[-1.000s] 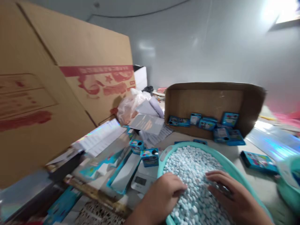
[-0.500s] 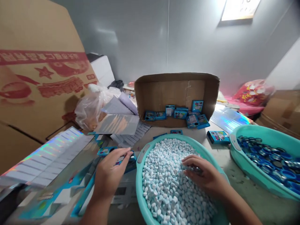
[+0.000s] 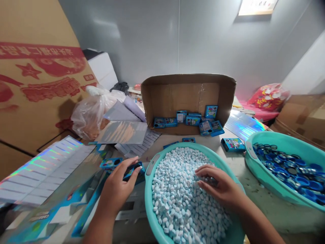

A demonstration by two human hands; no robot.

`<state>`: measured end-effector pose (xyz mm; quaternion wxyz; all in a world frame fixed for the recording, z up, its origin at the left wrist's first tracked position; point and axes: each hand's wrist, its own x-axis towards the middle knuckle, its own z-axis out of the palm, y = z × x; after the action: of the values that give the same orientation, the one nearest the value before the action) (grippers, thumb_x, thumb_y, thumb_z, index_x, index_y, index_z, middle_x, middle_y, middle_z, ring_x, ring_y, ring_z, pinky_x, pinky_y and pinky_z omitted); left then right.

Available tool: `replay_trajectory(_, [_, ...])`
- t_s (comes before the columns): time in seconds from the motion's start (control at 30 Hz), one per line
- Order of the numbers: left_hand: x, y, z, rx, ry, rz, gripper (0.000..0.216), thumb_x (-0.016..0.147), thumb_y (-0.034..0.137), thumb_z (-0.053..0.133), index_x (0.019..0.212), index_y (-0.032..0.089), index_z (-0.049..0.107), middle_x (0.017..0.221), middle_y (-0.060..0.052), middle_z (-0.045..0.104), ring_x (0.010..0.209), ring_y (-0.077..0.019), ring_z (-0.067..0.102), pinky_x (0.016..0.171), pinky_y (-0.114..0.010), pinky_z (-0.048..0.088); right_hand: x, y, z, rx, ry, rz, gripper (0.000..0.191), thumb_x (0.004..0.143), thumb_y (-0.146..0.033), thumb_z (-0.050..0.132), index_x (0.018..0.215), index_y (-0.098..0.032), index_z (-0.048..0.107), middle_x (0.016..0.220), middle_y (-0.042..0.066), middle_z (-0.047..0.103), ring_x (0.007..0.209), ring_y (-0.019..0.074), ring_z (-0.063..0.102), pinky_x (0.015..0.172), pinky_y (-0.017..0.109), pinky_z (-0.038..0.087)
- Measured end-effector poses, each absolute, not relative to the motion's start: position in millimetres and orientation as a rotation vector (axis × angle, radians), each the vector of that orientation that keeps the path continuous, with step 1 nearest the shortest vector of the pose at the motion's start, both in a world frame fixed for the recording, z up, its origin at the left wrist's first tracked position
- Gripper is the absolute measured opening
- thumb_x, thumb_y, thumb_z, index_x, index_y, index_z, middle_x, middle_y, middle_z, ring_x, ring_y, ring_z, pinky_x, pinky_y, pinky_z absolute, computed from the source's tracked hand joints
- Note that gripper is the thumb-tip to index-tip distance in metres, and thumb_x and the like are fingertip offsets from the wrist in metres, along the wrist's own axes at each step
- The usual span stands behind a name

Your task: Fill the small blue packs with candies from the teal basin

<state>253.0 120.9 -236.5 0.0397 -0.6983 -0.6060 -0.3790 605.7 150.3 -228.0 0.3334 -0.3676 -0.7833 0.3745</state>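
Observation:
A teal basin (image 3: pixel 152 162) full of small pale blue and white tablets (image 3: pixel 177 189) stands in front of me. My right hand (image 3: pixel 218 188) rests on the tablets with its fingers curled around something dark and partly hidden. My left hand (image 3: pixel 119 184) is just left of the basin, its fingers closed on a small blue box (image 3: pixel 133 169) that lies on the table. Another small blue box (image 3: pixel 110 163) lies beside it.
An open cardboard tray (image 3: pixel 188 91) with several small blue boxes stands behind the basin. A second teal basin (image 3: pixel 279 178) at the right holds blue round lids. Holographic sheets (image 3: pixel 38 169), a plastic bag (image 3: pixel 88 113) and a big cardboard carton (image 3: pixel 33 78) crowd the left.
My left hand left the tablets and moved left out of the basin onto a small blue box. The camera swung right, and the basin of lids came into view.

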Motion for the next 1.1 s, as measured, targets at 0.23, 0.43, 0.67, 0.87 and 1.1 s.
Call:
replay_trajectory(0.23, [280.4, 111.0, -220.6, -2.214, -1.573, -0.906, 0.016, 0.095, 0.024, 0.062, 0.108, 0.019, 0.070, 0.111, -0.007, 0.072, 0.105, -0.0256, 0.065, 0.097, -0.045, 0.052, 606.4, 149.4, -225.0, -0.957, -2.059, 0.964, 0.011, 0.098, -0.030, 0.062, 0.106, -0.026, 0.066, 0.109, 0.007, 0.069, 0.107, 0.0235, 0.065, 0.095, 0.042, 0.053])
replay_trajectory(0.43, [262.7, 113.0, -228.5, -2.038, -1.805, -0.700, 0.023, 0.096, 0.034, 0.060, 0.098, 0.018, 0.076, 0.114, -0.010, 0.072, 0.106, -0.0336, 0.064, 0.095, -0.054, 0.051, 607.8, 150.8, -226.9, -0.968, -2.088, 0.926, 0.012, 0.099, -0.032, 0.060, 0.107, -0.026, 0.066, 0.111, 0.008, 0.069, 0.108, 0.0245, 0.065, 0.095, 0.043, 0.053])
replay_trajectory(0.67, [286.1, 94.4, -217.2, -2.317, -1.654, -1.123, 0.020, 0.096, 0.026, 0.061, 0.113, 0.020, 0.070, 0.116, -0.009, 0.069, 0.110, -0.0226, 0.064, 0.099, -0.041, 0.051, 608.2, 151.3, -226.8, -0.997, -2.076, 0.918, 0.013, 0.099, -0.032, 0.059, 0.106, -0.025, 0.066, 0.111, 0.008, 0.070, 0.108, 0.0251, 0.065, 0.095, 0.044, 0.054])
replay_trajectory(0.87, [354.1, 80.5, -217.5, -2.960, -1.665, -0.872, 0.054, 0.084, 0.042, 0.076, 0.133, 0.022, 0.061, 0.134, -0.009, 0.063, 0.125, -0.0283, 0.055, 0.108, -0.050, 0.047, 609.6, 153.1, -227.7, -0.985, -2.105, 0.882, 0.014, 0.097, -0.032, 0.062, 0.105, -0.024, 0.068, 0.110, 0.010, 0.070, 0.107, 0.0266, 0.066, 0.094, 0.044, 0.055])
replay_trajectory(1.1, [366.0, 80.7, -215.7, -3.022, -1.661, -0.726, 0.027, 0.097, 0.014, 0.052, 0.118, 0.022, 0.066, 0.107, -0.006, 0.065, 0.104, -0.0236, 0.058, 0.088, -0.039, 0.053, 609.6, 152.7, -229.7, -1.018, -2.078, 0.866, 0.014, 0.094, -0.033, 0.063, 0.103, -0.024, 0.071, 0.109, 0.011, 0.072, 0.107, 0.0289, 0.067, 0.093, 0.046, 0.057])
